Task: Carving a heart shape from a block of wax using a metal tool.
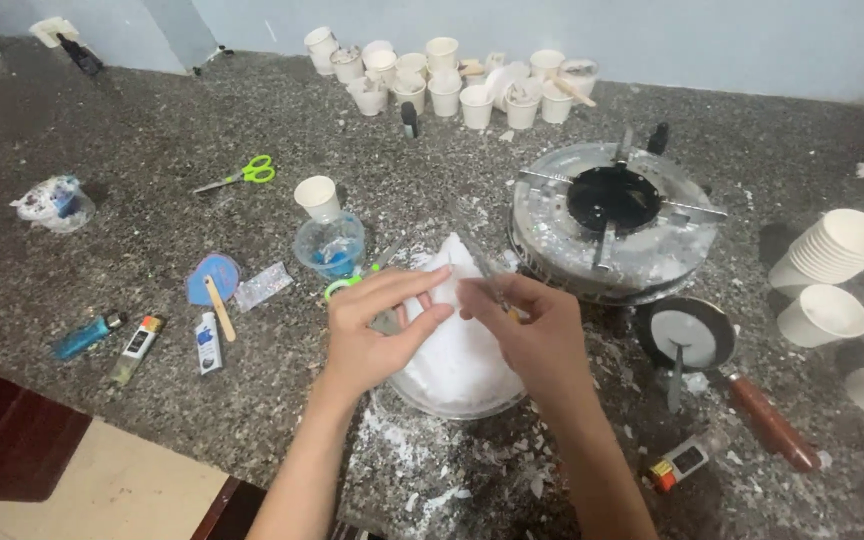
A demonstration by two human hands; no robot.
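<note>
My left hand [380,328] and my right hand [527,330] meet over a clear glass bowl [449,405] heaped with white wax-like flakes [462,360]. The left fingers pinch a white sheet-like chunk [444,270] rising from the heap. The right hand grips a thin stick or blade [480,262] that slants up and away, its tip near the chunk. White crumbs [422,465] litter the speckled stone counter [152,170] in front of the bowl.
A round gas burner [612,215] crusted white sits behind right. A small pan with a red handle [687,335], stacked paper cups [837,245], more cups at the back [442,80], green scissors [247,173], a clear cup [330,243], lighters [87,335] and a tube lie around.
</note>
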